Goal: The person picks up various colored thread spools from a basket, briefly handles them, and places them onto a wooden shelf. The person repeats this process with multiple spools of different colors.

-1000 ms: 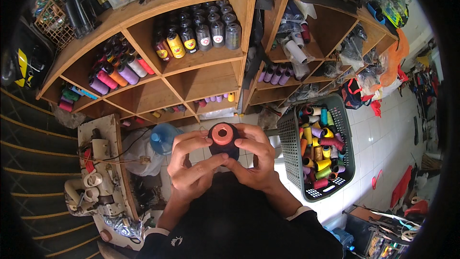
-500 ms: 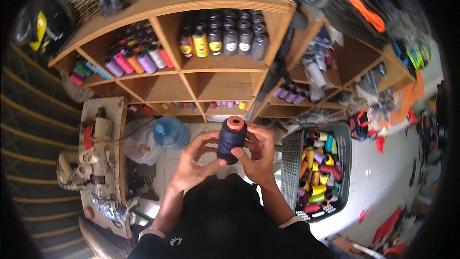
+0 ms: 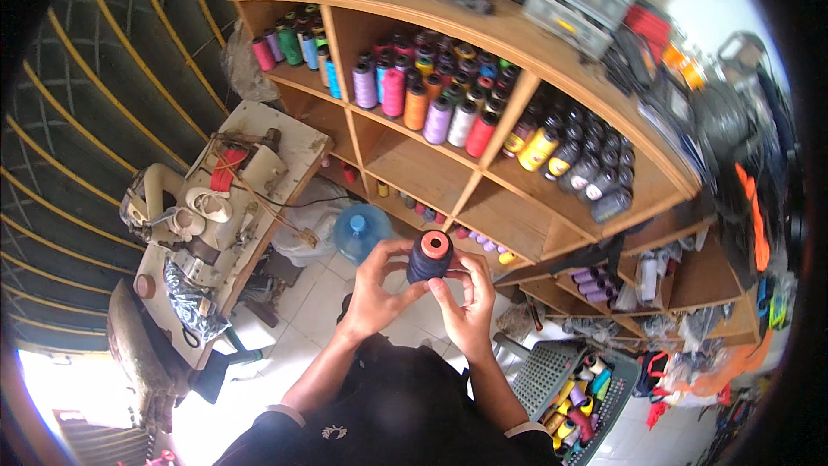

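A dark navy cone of thread (image 3: 428, 265) with an orange-red top is held upright in front of my body. Its left side rests against the curled fingers of my left hand (image 3: 378, 295). On the other side, the thumb and fingers of my right hand (image 3: 467, 304) grip it. Both thumbs come together low on the near side of the cone. Beyond it stands the wooden shelf unit (image 3: 509, 181), with many coloured thread cones (image 3: 437, 120) in its upper left compartments and dark ones (image 3: 566, 158) further right.
Left of me a sewing machine (image 3: 246, 174) sits on a worn table (image 3: 297, 142). A blue water jug (image 3: 358, 231) stands on the floor by the shelf. At lower right is a grey-green basket (image 3: 543, 380) full of thread cones. Clear drawers (image 3: 576, 2) sit on the shelf top.
My view has turned left, so the shelves and basket now lie further right and more of the sewing table shows. The left fingers have closed in on the cone, which stays in my hands.
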`<state>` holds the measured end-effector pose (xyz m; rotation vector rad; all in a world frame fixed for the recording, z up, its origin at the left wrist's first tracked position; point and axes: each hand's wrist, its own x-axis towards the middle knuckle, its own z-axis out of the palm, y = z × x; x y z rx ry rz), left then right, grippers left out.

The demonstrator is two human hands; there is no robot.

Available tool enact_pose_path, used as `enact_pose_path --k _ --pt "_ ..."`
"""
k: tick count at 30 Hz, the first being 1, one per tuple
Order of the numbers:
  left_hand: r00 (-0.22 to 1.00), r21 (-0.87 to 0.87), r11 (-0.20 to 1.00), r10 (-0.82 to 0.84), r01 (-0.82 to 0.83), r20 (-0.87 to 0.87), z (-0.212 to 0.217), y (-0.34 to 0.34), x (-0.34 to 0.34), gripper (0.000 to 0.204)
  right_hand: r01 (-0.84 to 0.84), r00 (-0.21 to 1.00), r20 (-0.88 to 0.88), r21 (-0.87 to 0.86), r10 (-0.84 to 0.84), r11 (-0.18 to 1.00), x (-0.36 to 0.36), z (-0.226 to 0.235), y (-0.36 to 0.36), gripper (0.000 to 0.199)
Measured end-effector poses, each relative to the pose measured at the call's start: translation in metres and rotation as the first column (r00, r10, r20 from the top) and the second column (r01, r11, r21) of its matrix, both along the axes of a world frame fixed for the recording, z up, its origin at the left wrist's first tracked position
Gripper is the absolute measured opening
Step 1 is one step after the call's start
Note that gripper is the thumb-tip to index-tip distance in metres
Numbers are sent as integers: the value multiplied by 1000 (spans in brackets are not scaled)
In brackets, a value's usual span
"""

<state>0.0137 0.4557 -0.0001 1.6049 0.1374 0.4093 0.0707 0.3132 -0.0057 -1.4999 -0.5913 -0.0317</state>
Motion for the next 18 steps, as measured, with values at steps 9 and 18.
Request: enact_pose_path --k 9,18 --pt "966 234 937 245 -258 84 2 193 33 49 -234 959 -152 41 237 971 41 -8 192 48" --pt "918 117 914 373 -388 133 -15 372 115 42 -408 893 -191 32 407 912 126 -24 390 72"
